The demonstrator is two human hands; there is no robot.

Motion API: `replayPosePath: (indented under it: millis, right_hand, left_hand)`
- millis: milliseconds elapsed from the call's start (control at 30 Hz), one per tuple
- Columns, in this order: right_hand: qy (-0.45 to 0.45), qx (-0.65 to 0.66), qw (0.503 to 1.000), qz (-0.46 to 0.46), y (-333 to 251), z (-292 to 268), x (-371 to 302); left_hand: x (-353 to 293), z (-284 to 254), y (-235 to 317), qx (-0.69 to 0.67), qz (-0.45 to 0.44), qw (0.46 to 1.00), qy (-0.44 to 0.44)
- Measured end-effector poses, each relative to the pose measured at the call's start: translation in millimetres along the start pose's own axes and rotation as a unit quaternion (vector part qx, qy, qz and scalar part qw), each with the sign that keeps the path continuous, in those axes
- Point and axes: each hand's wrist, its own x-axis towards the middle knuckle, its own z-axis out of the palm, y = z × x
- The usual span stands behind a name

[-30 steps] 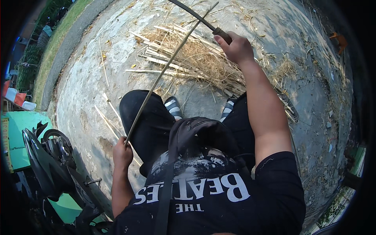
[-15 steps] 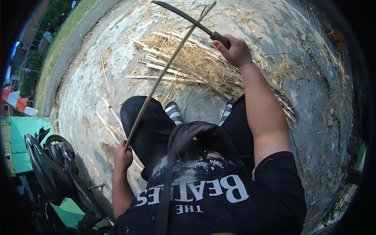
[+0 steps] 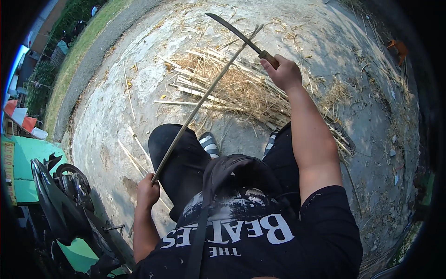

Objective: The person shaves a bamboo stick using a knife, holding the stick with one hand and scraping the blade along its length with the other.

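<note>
Now I am looking down through the head camera, and I am seeing both hands busy with one long thin stick (image 3: pixel 204 100). My left hand (image 3: pixel 147 191) is gripping the lower end of this stick; its fingers (image 3: pixel 141 183) are curling tightly around it, pressed together, just beside the left knee in black trousers (image 3: pixel 179 158). From these fingers the stick is running up and away, tilted to the right, until its far tip is passing the blade near the top of the view.

My right hand (image 3: pixel 284 74) is holding a long knife (image 3: pixel 241 38) by its wooden handle. The fingers are wrapping closed around the handle, and the dark curved blade is pointing up and to the left from them. Blade and stick are crossing just beyond the right fingers; I cannot tell if they are really touching there or only overlapping.

Below the right fingers, between them and the two striped shoes (image 3: pixel 210 144), a heap of dry straw and cut pale sticks (image 3: pixel 232 88) is lying on the concrete ground (image 3: pixel 116 111). Some single slivers are lying apart on the ground, near the left fingers.

Left of the left hand a dark motorbike (image 3: pixel 60 204) is standing, and a grass strip (image 3: pixel 79 51) is running far beyond it.
</note>
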Motion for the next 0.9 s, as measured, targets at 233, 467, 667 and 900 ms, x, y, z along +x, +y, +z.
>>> replayPosePath:
  millis: [233, 467, 667, 900]
  right_hand:
    - [0.049, 0.020, 0.969, -0.243, -39, -8, -28]
    - [0.036, 0.020, 0.999, 0.020, 25, -20, -2]
    - [0.039, 0.034, 0.989, -0.136, -29, -13, -17]
    - [0.064, 0.052, 0.995, 0.053, 17, -15, 5]
  left_hand:
    - [-5, 6, -8, -0.035, 0.007, 0.999, -0.003]
    - [2, -4, 8, -0.038, 0.031, 0.999, -0.015]
    - [1, 6, -7, -0.001, -0.002, 1.000, -0.017]
    - [2, 0, 4, -0.010, 0.033, 0.999, -0.008]
